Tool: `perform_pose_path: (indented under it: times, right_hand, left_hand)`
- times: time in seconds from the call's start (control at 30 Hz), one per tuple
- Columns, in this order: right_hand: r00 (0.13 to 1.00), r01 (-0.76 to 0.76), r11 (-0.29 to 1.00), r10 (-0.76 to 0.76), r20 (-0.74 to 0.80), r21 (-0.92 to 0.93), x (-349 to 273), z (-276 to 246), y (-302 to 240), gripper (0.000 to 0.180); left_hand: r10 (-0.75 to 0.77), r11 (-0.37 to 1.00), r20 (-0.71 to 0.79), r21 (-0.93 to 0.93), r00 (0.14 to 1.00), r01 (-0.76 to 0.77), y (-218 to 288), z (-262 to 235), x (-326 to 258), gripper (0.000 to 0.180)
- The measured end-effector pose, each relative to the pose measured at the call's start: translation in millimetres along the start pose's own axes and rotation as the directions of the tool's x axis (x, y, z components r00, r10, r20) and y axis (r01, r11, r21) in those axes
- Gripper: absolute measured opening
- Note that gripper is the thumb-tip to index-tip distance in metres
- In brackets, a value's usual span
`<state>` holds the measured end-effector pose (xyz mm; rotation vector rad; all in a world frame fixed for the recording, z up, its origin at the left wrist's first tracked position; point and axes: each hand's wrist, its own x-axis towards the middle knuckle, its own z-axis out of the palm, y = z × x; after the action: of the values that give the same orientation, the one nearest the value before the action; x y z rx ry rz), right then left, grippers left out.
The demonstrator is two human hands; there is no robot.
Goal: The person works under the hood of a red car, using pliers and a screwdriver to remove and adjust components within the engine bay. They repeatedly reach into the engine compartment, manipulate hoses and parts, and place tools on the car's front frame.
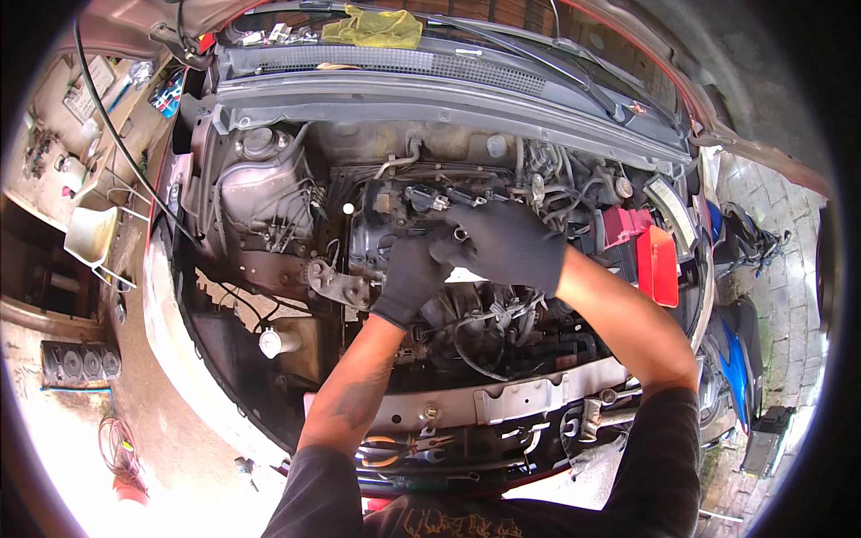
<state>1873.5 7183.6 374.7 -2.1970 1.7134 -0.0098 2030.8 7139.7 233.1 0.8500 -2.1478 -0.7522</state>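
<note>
Black-gloved left hand [410,276] and right hand [505,242] overlap on the engine [466,314], fingers' grip impossible to tell.

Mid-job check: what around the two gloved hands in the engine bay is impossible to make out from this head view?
- Head view: the engine top under the right hand is covered by the glove.
- The left hand hides its own fingertips and whatever they grip.
- The small metal piece at the right thumb is too small to identify.
- The pliers on the front crossmember are partly cut off by the left forearm.

Gloved left hand [411,280], right hand [507,244] — touching
</note>
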Motion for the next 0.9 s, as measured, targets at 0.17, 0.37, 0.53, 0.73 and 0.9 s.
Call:
perform_pose_path:
  times: [0.17,0.37,0.53,0.73,0.9]
  right_hand:
    - [0.962,0.216,0.948,-0.248,-0.117,-0.235,-6,18,19,0.013]
    - [0.971,0.149,0.988,-0.139,-0.192,0.036,-5,17,16,0.007]
    - [0.97,0.23,0.948,-0.241,-0.025,-0.222,-4,11,16,0.008]
    - [0.956,0.229,0.973,-0.216,-0.197,0.042,-3,11,12,0.01]
    - [0.922,0.318,0.912,-0.361,-0.14,-0.259,-7,20,22,0.017]
  left_hand:
    - [0.003,0.96,0.03,-0.279,1.0,0.006,11,-1,3,0.033]
    - [-0.015,1.0,0.076,0.016,0.997,0.014,-2,-1,-1,0.032]
    - [0.019,0.968,-0.004,-0.25,1.0,-0.019,4,3,6,0.028]
    - [-0.021,0.997,0.154,-0.07,0.988,0.032,-8,0,4,0.037]
    - [-0.078,0.995,0.115,-0.058,0.99,0.085,-11,7,9,0.037]
